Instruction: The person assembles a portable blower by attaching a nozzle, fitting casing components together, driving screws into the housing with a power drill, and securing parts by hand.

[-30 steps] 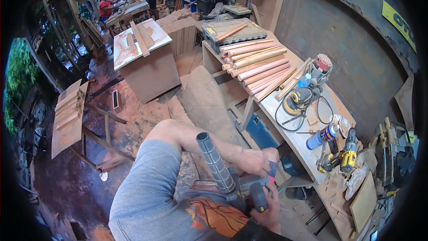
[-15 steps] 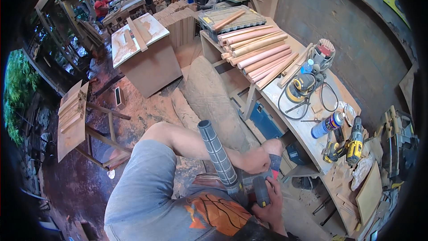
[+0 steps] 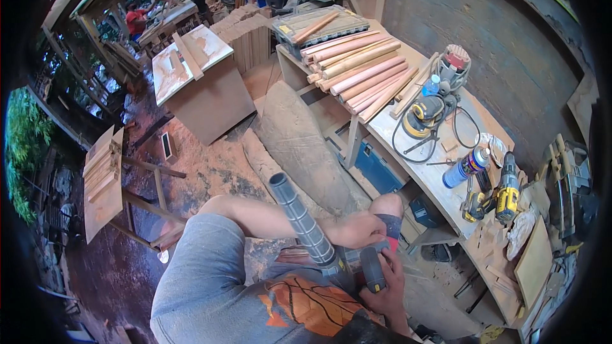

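A handheld blower with a grey ribbed tube (image 3: 299,216) lies across my lap, its nozzle tilted up and to the left. My right hand (image 3: 390,283) is closed around its dark, rounded body part (image 3: 371,269), which has a small yellow mark. My left forearm passes behind the tube. My left hand (image 3: 358,230) is curled closed just beyond that dark part, near my bent knee (image 3: 387,205); what its fingers hold, if anything, is hidden.
On the right workbench are rounded wooden rods (image 3: 363,73), a yellow sander (image 3: 424,114), a spray can (image 3: 466,167) and a drill (image 3: 508,194). A sawdust-covered box table (image 3: 204,102) stands ahead, a low trestle (image 3: 105,185) on the left. Two people work far back.
My left hand has shifted slightly left, with its fingers still curled. The tube's open end has tipped a little further left. My right hand keeps its hold. The whole view has turned slightly.
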The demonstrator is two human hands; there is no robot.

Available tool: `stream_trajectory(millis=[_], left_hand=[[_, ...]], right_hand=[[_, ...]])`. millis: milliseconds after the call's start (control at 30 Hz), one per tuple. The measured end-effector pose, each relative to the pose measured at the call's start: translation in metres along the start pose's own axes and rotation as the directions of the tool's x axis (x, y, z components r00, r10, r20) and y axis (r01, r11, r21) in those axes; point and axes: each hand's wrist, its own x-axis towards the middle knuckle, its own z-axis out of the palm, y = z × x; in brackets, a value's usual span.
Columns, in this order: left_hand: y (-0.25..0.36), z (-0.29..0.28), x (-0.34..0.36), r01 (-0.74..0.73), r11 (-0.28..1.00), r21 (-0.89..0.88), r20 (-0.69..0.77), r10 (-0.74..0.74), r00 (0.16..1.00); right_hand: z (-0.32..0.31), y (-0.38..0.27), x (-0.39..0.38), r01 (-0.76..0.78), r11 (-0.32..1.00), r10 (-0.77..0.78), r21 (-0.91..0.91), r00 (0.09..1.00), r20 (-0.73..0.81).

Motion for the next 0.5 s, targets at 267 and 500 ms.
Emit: stream_trajectory(millis=[267,500], left_hand=[[-0.020,-0.027,0.006,-0.461,0.886,0.045,0.120,0.453,0.883],[-0.028,-0.033,0.008,-0.726,0.638,0.256,0.205,0.698,0.686]], right_hand=[[-0.002,0.007,-0.001,0.055,0.998,-0.055,0.024,0.998,0.010],[-0.005,0.010,-0.005,0.048,0.998,-0.049,0.044,0.999,0.019]])
